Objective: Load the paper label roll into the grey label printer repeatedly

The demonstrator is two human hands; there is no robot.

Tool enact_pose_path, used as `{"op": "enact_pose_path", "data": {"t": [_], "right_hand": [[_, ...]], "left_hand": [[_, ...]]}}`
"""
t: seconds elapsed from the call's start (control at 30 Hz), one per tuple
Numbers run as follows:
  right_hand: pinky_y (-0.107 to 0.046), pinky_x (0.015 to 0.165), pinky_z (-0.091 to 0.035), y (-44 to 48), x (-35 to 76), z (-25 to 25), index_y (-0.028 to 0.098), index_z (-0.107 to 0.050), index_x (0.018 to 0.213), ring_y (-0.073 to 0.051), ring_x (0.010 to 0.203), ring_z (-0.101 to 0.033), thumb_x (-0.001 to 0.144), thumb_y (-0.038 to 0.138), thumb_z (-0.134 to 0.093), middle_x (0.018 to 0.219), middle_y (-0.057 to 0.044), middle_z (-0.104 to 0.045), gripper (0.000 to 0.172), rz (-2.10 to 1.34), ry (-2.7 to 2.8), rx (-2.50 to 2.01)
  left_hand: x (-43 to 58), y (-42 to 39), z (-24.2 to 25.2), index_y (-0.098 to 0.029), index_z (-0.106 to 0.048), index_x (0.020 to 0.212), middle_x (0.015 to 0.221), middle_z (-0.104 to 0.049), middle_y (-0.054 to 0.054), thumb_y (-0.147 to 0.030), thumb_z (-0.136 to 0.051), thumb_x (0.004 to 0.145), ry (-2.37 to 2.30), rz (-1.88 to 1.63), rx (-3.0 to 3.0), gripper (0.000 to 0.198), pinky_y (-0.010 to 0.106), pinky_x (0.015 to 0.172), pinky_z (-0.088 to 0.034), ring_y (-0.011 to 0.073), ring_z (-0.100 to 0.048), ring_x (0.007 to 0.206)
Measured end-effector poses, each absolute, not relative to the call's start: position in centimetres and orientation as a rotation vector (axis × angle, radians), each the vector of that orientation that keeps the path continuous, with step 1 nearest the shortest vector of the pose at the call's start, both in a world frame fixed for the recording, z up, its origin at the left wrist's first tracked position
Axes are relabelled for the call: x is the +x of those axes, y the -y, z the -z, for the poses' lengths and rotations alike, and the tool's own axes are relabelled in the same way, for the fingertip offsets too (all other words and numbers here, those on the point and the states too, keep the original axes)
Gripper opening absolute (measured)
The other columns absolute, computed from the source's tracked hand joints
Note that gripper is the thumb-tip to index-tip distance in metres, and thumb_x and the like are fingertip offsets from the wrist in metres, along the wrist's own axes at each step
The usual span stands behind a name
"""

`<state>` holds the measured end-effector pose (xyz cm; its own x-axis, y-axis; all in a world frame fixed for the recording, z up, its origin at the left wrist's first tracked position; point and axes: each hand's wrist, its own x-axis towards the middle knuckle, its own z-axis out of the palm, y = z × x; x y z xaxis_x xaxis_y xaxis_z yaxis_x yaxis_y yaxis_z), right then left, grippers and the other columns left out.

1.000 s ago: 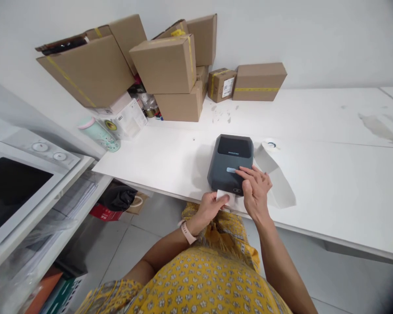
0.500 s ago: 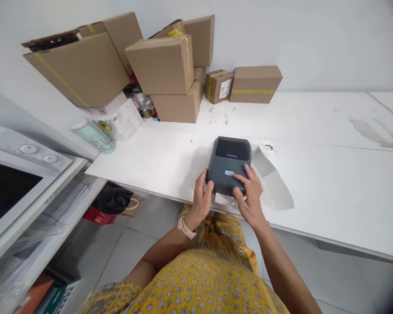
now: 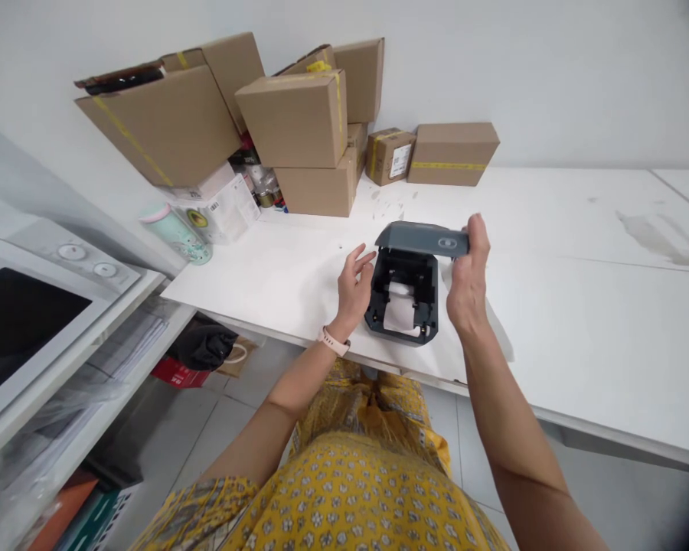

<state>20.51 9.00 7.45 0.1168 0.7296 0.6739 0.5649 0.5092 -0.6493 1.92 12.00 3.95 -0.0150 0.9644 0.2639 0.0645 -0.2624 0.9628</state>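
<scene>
A dark label printer (image 3: 375, 320) stands near the front edge of the white table with its lid (image 3: 416, 237) raised. Inside its black body lies a roll of white paper (image 3: 400, 310), its loose end towards me. My right hand (image 3: 468, 279) is closed round the right edge of the lid and holds it up. My left hand (image 3: 356, 287) is beside the printer's left side, fingers apart and near its rim; whether the fingertips touch it I cannot tell. Behind my right hand, a white paper strip (image 3: 498, 333) lies on the table, partly hidden.
Cardboard boxes (image 3: 292, 119) are stacked at the back left of the table (image 3: 579, 329), with two smaller boxes (image 3: 453, 153) against the wall. A mint-green tumbler (image 3: 177, 236) stands at the left. A white microwave (image 3: 51, 268) sits on a shelf at the far left.
The printer's lid has gone from closed to raised, showing the paper roll. My right hand has moved from the lid's top to its right edge and lifted. My left hand has loosened from the side.
</scene>
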Motion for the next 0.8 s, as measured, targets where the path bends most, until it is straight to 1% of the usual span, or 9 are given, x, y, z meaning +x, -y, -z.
{"op": "enact_pose_path", "data": {"t": [0.13,0.23,0.3,0.37,0.43,0.47,0.57,0.67,0.8], "right_hand": [[-0.052,0.122,-0.023,-14.4,21.5,-10.5,0.027,-0.018,0.157,-0.025,0.15,-0.025,0.101,0.056,-0.022,0.161,-0.007,-0.027,0.063,-0.095,1.525,-1.186],[-0.055,0.122,-0.021,-16.6,22.3,-11.9,0.03,-0.013,0.157,-0.028,0.152,-0.017,0.099,0.055,-0.031,0.163,-0.007,-0.021,0.066,-0.019,1.535,-1.244],[-0.056,0.12,-0.024,-16.4,22.5,-11.9,0.029,-0.017,0.156,-0.03,0.152,-0.016,0.098,0.051,-0.038,0.162,-0.009,-0.022,0.065,0.076,1.506,-1.282],[-0.053,0.115,-0.033,-15.3,22.3,-11.0,0.024,-0.035,0.149,-0.03,0.144,-0.034,0.099,0.042,-0.037,0.151,-0.013,-0.041,0.053,0.148,1.468,-1.343],[-0.045,0.106,-0.044,-14.0,21.8,-9.6,0.02,-0.053,0.134,-0.027,0.125,-0.056,0.099,0.032,-0.032,0.131,-0.013,-0.06,0.043,0.099,1.627,-1.479],[-0.042,0.103,-0.046,-13.6,21.4,-8.7,0.019,-0.059,0.128,-0.025,0.117,-0.061,0.098,0.027,-0.031,0.124,-0.012,-0.065,0.041,0.036,1.814,-1.573],[-0.039,0.109,-0.039,-13.8,20.2,-6.6,0.019,-0.068,0.118,-0.024,0.111,-0.065,0.093,0.017,-0.037,0.117,-0.01,-0.072,0.04,-0.159,2.425,-1.751],[-0.044,0.116,-0.026,-15.2,19.2,-5.4,0.017,-0.075,0.103,-0.026,0.108,-0.068,0.087,0.014,-0.047,0.104,-0.013,-0.076,0.032,-0.247,2.656,-1.752],[-0.05,0.113,-0.027,-16.8,18.8,-4.5,0.015,-0.075,0.1,-0.031,0.108,-0.068,0.083,0.016,-0.054,0.102,-0.017,-0.076,0.028,-0.363,2.772,-1.729]], "left_hand": [[2.6,-14.7,-2.9,-0.019,-0.054,0.131,0.136,-0.062,0.011,-0.022,-0.054,0.088,-1.366,-1.054,1.58,0.044,0.035,0.105,-0.044,0.0223,-0.058,0.126],[3.2,-14.8,-2.8,-0.02,-0.05,0.136,0.139,-0.06,0.01,-0.025,-0.058,0.084,-1.476,-0.909,1.674,0.053,0.037,0.105,-0.045,0.0254,-0.058,0.126],[3.6,-14.5,-2.8,-0.021,-0.045,0.141,0.14,-0.059,0.01,-0.026,-0.06,0.082,-1.522,-0.852,1.736,0.062,0.038,0.104,-0.045,0.027,-0.057,0.126],[3.7,-14.3,-2.8,-0.022,-0.041,0.144,0.139,-0.06,0.009,-0.025,-0.061,0.08,-1.548,-0.794,1.772,0.067,0.037,0.102,-0.046,0.0271,-0.058,0.125],[3.7,-14.3,-2.7,-0.022,-0.04,0.145,0.138,-0.061,0.008,-0.023,-0.06,0.078,-1.566,-0.75,1.791,0.069,0.036,0.1,-0.047,0.0265,-0.06,0.122],[3.7,-14.4,-2.7,-0.022,-0.039,0.145,0.138,-0.061,0.008,-0.023,-0.06,0.078,-1.575,-0.734,1.804,0.07,0.036,0.1,-0.047,0.0263,-0.06,0.122],[3.6,-14.5,-2.6,-0.021,-0.036,0.148,0.138,-0.061,0.009,-0.021,-0.057,0.08,-1.611,-0.684,1.861,0.072,0.037,0.102,-0.045,0.0266,-0.059,0.124],[3.6,-14.4,-2.8,-0.02,-0.03,0.152,0.138,-0.061,0.01,-0.019,-0.054,0.082,-1.62,-0.649,1.904,0.074,0.037,0.103,-0.044,0.0267,-0.058,0.125],[3.5,-14.1,-3.0,-0.021,-0.02,0.156,0.127,-0.067,0.01,-0.01,-0.046,0.082,-1.619,-0.627,1.946,0.08,0.039,0.101,-0.045,0.0273,-0.062,0.118]]}}
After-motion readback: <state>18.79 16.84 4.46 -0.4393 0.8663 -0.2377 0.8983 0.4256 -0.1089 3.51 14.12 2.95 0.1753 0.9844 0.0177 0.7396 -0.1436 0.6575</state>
